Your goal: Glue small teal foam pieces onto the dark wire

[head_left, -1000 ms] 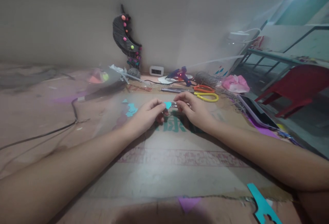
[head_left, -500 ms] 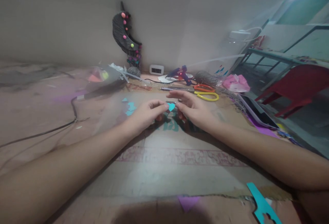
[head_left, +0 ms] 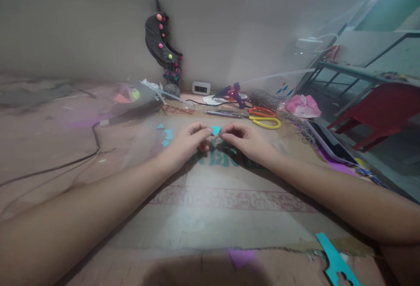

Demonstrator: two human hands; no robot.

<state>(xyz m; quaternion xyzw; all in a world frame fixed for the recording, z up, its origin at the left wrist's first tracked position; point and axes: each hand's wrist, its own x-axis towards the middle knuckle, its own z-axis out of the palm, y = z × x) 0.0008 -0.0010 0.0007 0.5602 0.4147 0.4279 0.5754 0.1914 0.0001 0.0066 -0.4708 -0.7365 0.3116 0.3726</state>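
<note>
Between my two hands, over the middle of the cardboard (head_left: pixel 229 227), is a small turquoise paper heart (head_left: pixel 215 130). My left hand (head_left: pixel 190 144) pinches its left side between thumb and fingers. Thumb and index finger of my right hand (head_left: pixel 244 139) are closed at its right edge; the exact contact there is blurred. Small turquoise paper scraps (head_left: pixel 167 137) lie left of my left hand. Beyond my right hand rest scissors (head_left: pixel 265 122) with orange and yellow handles.
A purple glue gun (head_left: pixel 233 92) with a red light, grey yarn (head_left: pixel 262 99) and a white digital clock (head_left: pixel 201 88) stand along the wall. At right lies a phone (head_left: pixel 331 141). A cut turquoise sheet (head_left: pixel 336 259) and a purple scrap (head_left: pixel 242 257) are near the front.
My right fingers have drawn together and moved in to the heart's right edge. The heart has shifted slightly up and left and turned a little in my left hand.
</note>
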